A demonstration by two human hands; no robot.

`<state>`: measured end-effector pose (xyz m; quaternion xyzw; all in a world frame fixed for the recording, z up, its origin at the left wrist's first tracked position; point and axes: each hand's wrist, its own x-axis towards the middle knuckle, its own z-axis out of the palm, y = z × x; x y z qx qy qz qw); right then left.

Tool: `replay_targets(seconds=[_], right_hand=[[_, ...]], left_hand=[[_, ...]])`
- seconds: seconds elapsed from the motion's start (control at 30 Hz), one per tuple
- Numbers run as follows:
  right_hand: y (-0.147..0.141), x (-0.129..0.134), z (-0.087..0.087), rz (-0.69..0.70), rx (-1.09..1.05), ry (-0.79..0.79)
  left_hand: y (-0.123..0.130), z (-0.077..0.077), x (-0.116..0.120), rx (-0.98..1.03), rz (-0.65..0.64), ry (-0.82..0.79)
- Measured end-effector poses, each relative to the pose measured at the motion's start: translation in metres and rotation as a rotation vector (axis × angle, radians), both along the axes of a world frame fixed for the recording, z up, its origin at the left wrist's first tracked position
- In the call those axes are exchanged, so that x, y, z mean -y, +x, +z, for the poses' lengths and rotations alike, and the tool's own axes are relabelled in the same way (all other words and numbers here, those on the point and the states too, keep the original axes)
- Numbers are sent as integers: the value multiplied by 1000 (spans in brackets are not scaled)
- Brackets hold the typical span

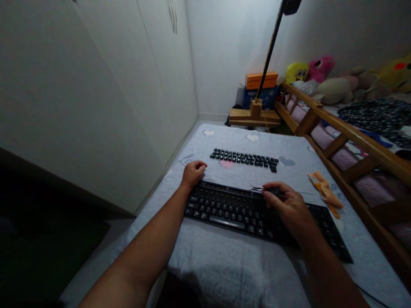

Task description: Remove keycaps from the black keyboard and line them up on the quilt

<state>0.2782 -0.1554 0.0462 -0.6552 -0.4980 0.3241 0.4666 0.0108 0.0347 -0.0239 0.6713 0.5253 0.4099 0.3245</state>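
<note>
A black keyboard (224,209) lies on the bed cover, with a band of its upper keys gone and the bare deck showing. My left hand (193,173) rests by its upper left corner, fingers loosely curled, with nothing visible in them. Above the keyboard's right half, my right hand (287,203) pinches a keycap puller (257,189) with a dark body and thin wire prongs pointing left. This hand hides part of the keys beneath it. Beyond the keyboard, loose black keycaps (244,158) lie in neat rows on the cloth.
An orange cloth (324,190) with an orange-handled tool (334,211) lies at the right. A wooden bed rail (353,132) borders that side. A white cabinet (128,85) stands at the left. A wooden lamp base (255,113) and an orange box (261,80) stand at the back.
</note>
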Motion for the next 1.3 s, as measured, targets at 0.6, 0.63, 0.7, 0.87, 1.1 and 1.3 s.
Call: replay_targets(seconds=[0.6, 0.63, 0.7, 0.87, 1.1, 1.3], right_hand=[[-142, -41, -3, 403, 188, 154], [-143, -42, -6, 398, 196, 177], [-146, -43, -11, 386, 200, 214], [-148, -42, -20, 383, 214, 248], [-150, -41, -22, 408, 207, 223], [-152, -40, -23, 418, 296, 261]], left_hand=[[2, -1, 0, -27, -42, 13], [2, 0, 0, -27, -42, 13], [3, 0, 1, -27, -43, 12], [4, 2, 1, -34, -45, 8], [5, 5, 2, -50, -37, -8], [5, 5, 2, -63, -35, -11]])
